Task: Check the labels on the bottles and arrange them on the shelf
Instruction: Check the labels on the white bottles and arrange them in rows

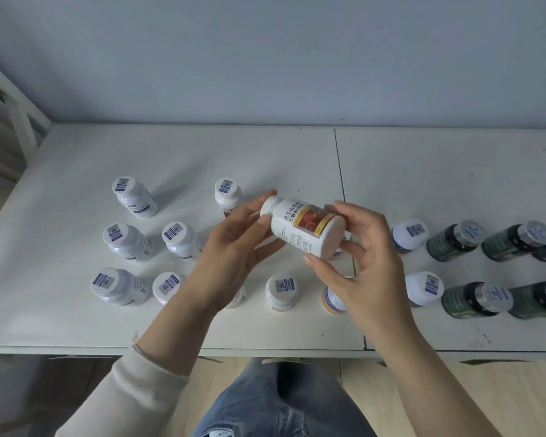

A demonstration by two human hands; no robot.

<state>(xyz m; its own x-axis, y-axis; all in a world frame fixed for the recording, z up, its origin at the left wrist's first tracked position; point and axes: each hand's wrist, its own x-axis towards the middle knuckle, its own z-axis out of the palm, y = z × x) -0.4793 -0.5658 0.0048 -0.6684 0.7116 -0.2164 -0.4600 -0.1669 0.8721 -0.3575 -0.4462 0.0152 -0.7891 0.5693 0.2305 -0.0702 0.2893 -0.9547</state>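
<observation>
A white bottle (303,227) with a red and orange label lies sideways in the air above the white shelf top (76,310), cap pointing left. My left hand (234,247) grips its cap end and my right hand (366,260) holds its base end. Several white bottles stand upright on the shelf top at left, such as one at the back (134,197) and one at the front (117,287). Several dark green bottles (454,241) with silver caps stand at right. Some bottles are partly hidden under my hands.
A white-capped bottle (281,291) and an orange-banded one (331,301) stand near the front edge between my arms. A seam (341,171) divides the shelf top. A grey wall rises behind. A white frame (16,111) stands at far left.
</observation>
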